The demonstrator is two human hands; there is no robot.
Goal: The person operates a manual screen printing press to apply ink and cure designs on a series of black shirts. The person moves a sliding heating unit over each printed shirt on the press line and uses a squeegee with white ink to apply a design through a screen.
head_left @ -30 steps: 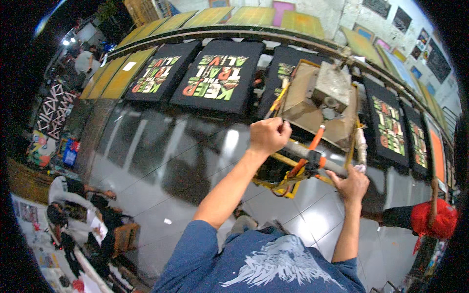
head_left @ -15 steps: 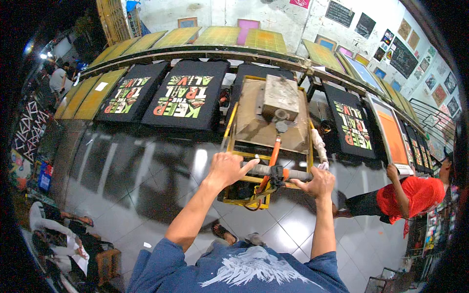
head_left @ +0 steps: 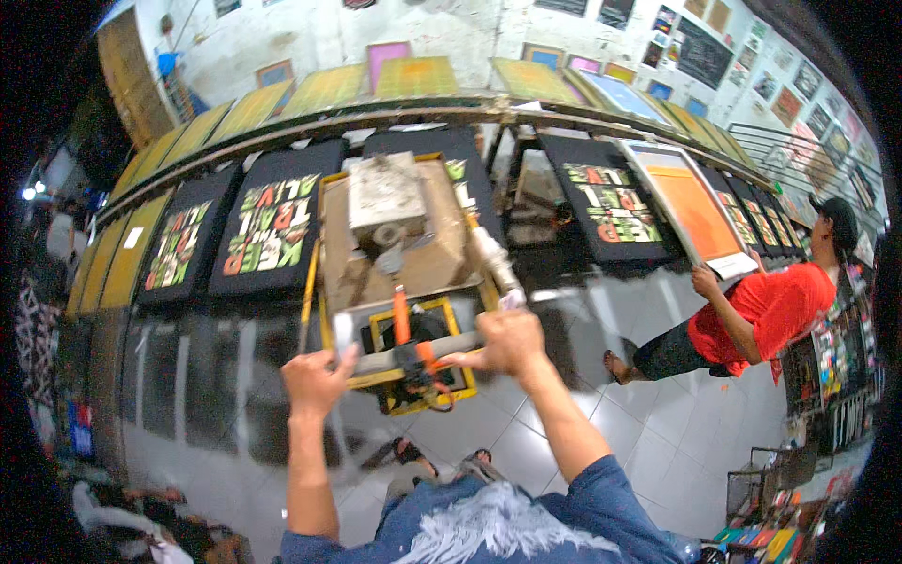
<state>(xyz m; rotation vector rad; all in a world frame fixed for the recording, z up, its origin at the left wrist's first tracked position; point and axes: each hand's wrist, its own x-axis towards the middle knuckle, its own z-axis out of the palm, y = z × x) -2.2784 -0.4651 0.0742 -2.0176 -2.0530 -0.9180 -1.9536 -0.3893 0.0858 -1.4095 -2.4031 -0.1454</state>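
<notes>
A yellow-framed flash dryer (head_left: 434,211) with a wide brown panel stands in front of me, a worn pale block (head_left: 387,193) on its top. Its grey handlebar (head_left: 378,363) runs crosswise near my body. My left hand (head_left: 318,381) is closed round the bar's left end, thumb up. At the other end my right hand (head_left: 510,340) grips the bar, its thumb lying along it toward an orange-and-black fitting (head_left: 413,362). Under the panel lies a black printed T-shirt (head_left: 474,183), mostly covered, with part of its colourful lettering showing at the right.
More black printed T-shirts (head_left: 268,221) lie on boards along the bench, left and right. A person in a red shirt (head_left: 766,310) holds a screen frame (head_left: 691,202) with an orange middle at the right. Yellowish screens (head_left: 413,77) lean along the wall. Grey tiles (head_left: 620,442) cover the floor.
My view has turned to the right. The dryer has shifted left over the bench with both my hands on its bar, baring the right part of the shirt's print. The person in red stands more upright.
</notes>
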